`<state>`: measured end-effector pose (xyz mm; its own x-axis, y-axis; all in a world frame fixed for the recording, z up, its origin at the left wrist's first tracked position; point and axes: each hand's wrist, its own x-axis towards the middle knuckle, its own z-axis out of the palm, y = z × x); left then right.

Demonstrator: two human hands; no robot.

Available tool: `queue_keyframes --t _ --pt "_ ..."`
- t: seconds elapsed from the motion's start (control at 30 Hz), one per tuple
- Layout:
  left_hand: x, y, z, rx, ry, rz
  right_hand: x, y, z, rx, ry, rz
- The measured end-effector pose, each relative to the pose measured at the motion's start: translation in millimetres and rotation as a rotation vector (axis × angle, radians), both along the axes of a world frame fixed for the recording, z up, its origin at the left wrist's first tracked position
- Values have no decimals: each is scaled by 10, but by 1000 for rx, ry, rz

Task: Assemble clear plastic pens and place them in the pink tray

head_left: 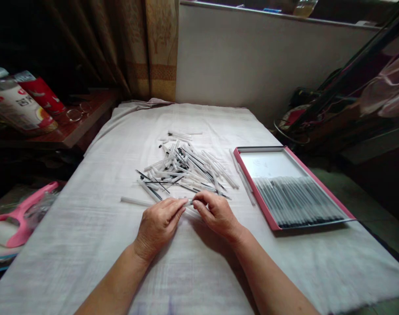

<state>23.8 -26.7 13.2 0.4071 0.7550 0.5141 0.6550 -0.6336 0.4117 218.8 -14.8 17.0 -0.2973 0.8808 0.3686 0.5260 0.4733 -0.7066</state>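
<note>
My left hand [160,223] and my right hand [215,213] meet on the white cloth, fingertips pinched together on a small clear pen part [189,202] between them. Just beyond lies a loose pile of clear pen tubes and thin black refills [186,168]. One clear tube [135,201] lies alone left of my left hand. To the right sits a pink-rimmed tray [252,186] with a row of finished pens [296,201] packed side by side in its near half.
The white cloth covers a table [88,227]. A wooden shelf [71,129] at left holds a jar [12,105] and a red packet [40,94]. A pink plastic item [19,214] lies low left. Curtain and wall stand behind; clutter fills the right.
</note>
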Motion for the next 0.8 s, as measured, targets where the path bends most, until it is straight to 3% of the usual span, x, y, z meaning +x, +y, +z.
queue_keyframes --t 0.13,0.33,0.57,0.8 --pt "2 -3 -1 -2 -3 -11 5 7 -12 -5 -57 -17" --pt "-7 15 6 -10 -31 -6 19 -19 41 -53 30 46" --pt "-9 19 1 -14 -43 -18 6 -2 6 -39 -55 -7" --pt "-29 33 -27 -16 -45 -10 22 -9 28 -47 22 38"
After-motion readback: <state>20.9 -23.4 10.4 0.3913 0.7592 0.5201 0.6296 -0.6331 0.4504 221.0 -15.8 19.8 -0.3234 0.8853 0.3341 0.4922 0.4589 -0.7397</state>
